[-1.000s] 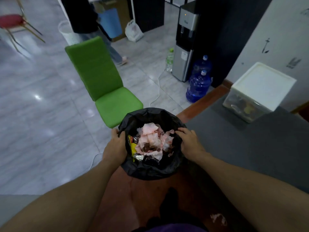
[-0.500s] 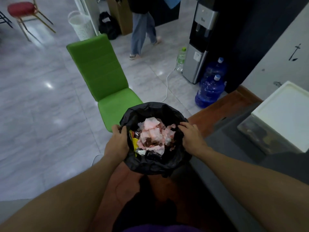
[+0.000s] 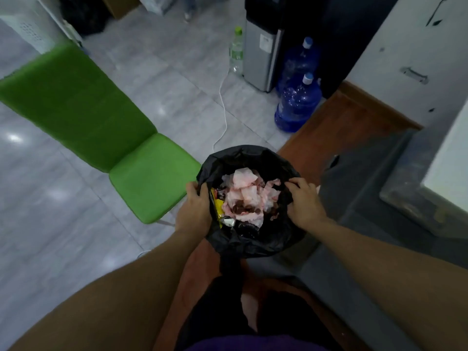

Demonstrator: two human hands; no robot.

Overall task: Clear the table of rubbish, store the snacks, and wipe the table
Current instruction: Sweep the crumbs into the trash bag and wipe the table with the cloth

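A black rubbish bag (image 3: pixel 263 239) hangs between my hands above the floor, beside the grey table (image 3: pixel 359 198). Crumpled pink-white tissues (image 3: pixel 247 196) and a yellow snack wrapper (image 3: pixel 217 206) fill its open mouth. My left hand (image 3: pixel 193 209) grips the bag's left rim, fingers curled over the edge. On the right rim, my right hand (image 3: pixel 304 201) holds the plastic with bent fingers. A lidded clear storage box (image 3: pixel 428 198) with snacks inside stands on the table at the right edge of view.
A green chair (image 3: pixel 101 138) stands just left of the bag. Two blue water jugs (image 3: pixel 297 105), a silver water dispenser (image 3: pixel 263 51) and a green-capped bottle (image 3: pixel 236 53) stand behind. A white cable (image 3: pixel 224 110) runs over the tiled floor.
The view has tilted down and shifted, so the storage box has slid to the right edge. The bag stays held in both hands, hanging closer to the table edge.
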